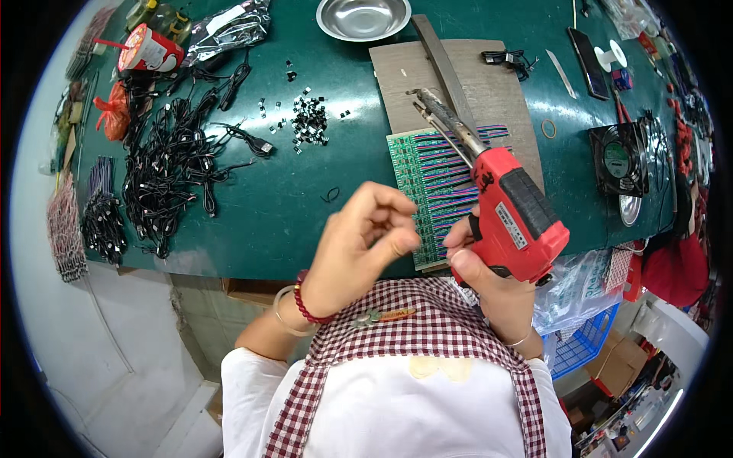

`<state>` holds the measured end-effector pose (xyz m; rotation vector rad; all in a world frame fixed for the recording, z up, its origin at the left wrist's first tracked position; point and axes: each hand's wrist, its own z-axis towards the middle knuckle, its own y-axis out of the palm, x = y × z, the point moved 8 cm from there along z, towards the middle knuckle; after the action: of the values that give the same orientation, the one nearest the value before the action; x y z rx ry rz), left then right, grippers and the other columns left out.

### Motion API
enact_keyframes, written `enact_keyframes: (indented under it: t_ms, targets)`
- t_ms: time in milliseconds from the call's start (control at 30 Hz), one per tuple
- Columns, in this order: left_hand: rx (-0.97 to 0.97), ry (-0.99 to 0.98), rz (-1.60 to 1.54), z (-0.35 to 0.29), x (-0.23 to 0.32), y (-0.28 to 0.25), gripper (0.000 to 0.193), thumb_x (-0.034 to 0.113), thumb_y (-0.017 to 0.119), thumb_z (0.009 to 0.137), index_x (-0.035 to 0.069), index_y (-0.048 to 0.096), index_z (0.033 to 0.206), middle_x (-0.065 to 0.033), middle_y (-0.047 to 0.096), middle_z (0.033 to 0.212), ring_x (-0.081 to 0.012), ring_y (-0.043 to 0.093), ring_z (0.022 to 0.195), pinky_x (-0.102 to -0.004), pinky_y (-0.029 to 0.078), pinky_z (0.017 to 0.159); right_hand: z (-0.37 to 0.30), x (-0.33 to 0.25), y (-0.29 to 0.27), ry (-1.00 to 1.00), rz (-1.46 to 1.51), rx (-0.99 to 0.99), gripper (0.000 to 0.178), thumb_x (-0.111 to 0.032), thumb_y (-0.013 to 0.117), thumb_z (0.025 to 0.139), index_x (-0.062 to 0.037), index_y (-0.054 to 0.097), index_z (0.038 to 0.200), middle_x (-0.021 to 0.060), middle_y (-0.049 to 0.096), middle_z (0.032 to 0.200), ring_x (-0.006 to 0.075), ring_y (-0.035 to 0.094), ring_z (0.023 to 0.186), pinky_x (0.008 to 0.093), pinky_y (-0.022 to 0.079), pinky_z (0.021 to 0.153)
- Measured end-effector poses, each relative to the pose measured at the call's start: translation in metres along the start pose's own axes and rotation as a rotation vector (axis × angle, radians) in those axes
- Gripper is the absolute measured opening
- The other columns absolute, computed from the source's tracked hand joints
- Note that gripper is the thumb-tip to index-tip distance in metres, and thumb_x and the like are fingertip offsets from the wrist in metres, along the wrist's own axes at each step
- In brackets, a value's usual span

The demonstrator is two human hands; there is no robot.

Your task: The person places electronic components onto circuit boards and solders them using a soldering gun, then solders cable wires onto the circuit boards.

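Note:
My right hand [492,278] is wrapped round the handle of a red and black soldering gun [496,206]. Its long metal barrel points away and to the left, over a panel of green circuit boards [408,164]. Rows of thin coloured wires [450,179] run across the panel's right part. Just off the panel's left edge, my left hand [366,240] is raised with loosely curled fingers. Thumb and forefinger stand apart, and I see nothing between them. Beneath the panel lies a brown board [496,84], with a metal bar [443,65] across it.
A tangle of black cables [172,156] covers the left side, beside a pile of small black-and-silver connectors [309,122]. A steel bowl [363,19] stands at the far edge. On the right are a black fan [618,160], a phone [588,62] and a white spool [611,56].

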<state>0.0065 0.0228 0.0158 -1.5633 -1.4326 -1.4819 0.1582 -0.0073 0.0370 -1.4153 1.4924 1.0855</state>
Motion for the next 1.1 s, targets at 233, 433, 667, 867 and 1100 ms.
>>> enact_keyframes:
  t_ms: [233,433,667,867,1100]
  targets:
    - [-0.224,-0.126,-0.142,-0.001,-0.018,0.034,0.024,0.018,0.063,0.086,-0.001,0.051,0.096,-0.0046,0.058,0.090,-0.0081,0.056,0.081,-0.0219,0.047,0.072,-0.003,-0.004,-0.002,-0.143,-0.026,-0.005,0.016,0.002,0.062,0.081,-0.0016,0.056,0.095,0.0019,0.057,0.084,0.0073,0.054,0.074,0.0221,0.044,0.064]
    - [-0.178,0.093,0.364,-0.001,0.005,0.029,0.014,0.008,0.062,0.084,-0.004,0.055,0.087,-0.0069,0.063,0.080,-0.0114,0.058,0.064,-0.0214,0.048,0.062,0.000,-0.004,-0.003,-0.113,-0.217,0.023,0.017,0.000,0.063,0.080,-0.0021,0.054,0.094,0.0017,0.057,0.079,0.0080,0.054,0.068,0.0224,0.044,0.060]
    - [-0.233,-0.130,0.380,0.023,-0.003,0.005,0.004,0.001,0.058,0.079,0.000,0.054,0.080,-0.0024,0.062,0.074,-0.0065,0.055,0.060,-0.0193,0.045,0.056,0.004,-0.006,-0.007,-0.087,-0.158,0.050,0.033,-0.009,0.062,0.084,0.0022,0.048,0.111,0.0058,0.056,0.078,0.0118,0.054,0.069,0.0256,0.045,0.061]
    - [-0.093,-0.300,0.162,0.073,-0.030,-0.063,0.010,0.011,0.056,0.087,0.003,0.054,0.081,-0.0054,0.061,0.072,-0.0064,0.054,0.058,-0.0189,0.044,0.053,-0.007,-0.003,-0.052,-0.097,-0.129,0.182,0.043,-0.024,0.060,0.087,0.0047,0.047,0.116,0.0069,0.053,0.066,0.0117,0.050,0.056,0.0251,0.042,0.053]
    - [-0.098,-0.440,0.007,0.086,-0.048,-0.058,0.010,0.009,0.055,0.087,0.000,0.054,0.084,-0.0101,0.064,0.076,-0.0112,0.062,0.059,-0.0198,0.052,0.055,-0.015,0.029,-0.064,-0.096,-0.164,0.105,0.042,-0.021,0.061,0.086,0.0054,0.048,0.115,0.0068,0.051,0.062,0.0111,0.047,0.051,0.0244,0.040,0.049]
